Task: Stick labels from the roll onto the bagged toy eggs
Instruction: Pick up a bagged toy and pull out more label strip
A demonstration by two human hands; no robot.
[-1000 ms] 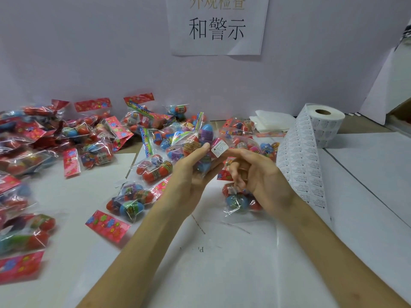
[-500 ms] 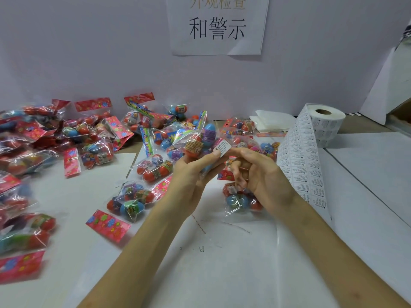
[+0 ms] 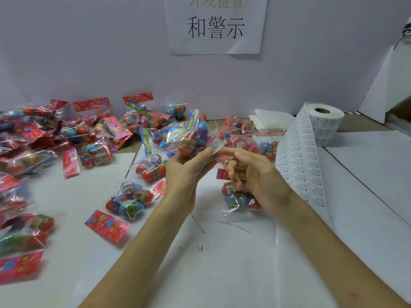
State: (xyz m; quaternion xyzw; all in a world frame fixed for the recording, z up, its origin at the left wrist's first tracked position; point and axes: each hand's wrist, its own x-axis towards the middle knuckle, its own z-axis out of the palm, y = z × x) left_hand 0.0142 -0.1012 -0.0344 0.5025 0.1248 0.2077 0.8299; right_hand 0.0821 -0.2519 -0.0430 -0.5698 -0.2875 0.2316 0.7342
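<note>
Pale wall (image 3: 89, 52) with a paper sign (image 3: 215, 25) backs the white-covered table (image 3: 222, 267), where loose egg bags (image 3: 89, 138) lie scattered. The left hand (image 3: 186, 172) grips one bag of toy eggs (image 3: 191, 138) raised above the table. The right hand (image 3: 251, 172) holds a small label (image 3: 215, 146) at its fingertips, its other fingers curled, with the label touching the bag beside the left thumb. The crinkly film may buckle under pressure, so the label could crease or bond to a fold. The adhesive might also cling to the finger and lift off. The label roll (image 3: 327, 123) stands to the right, and the right forearm could snag its trailing strip (image 3: 298, 165).
</note>
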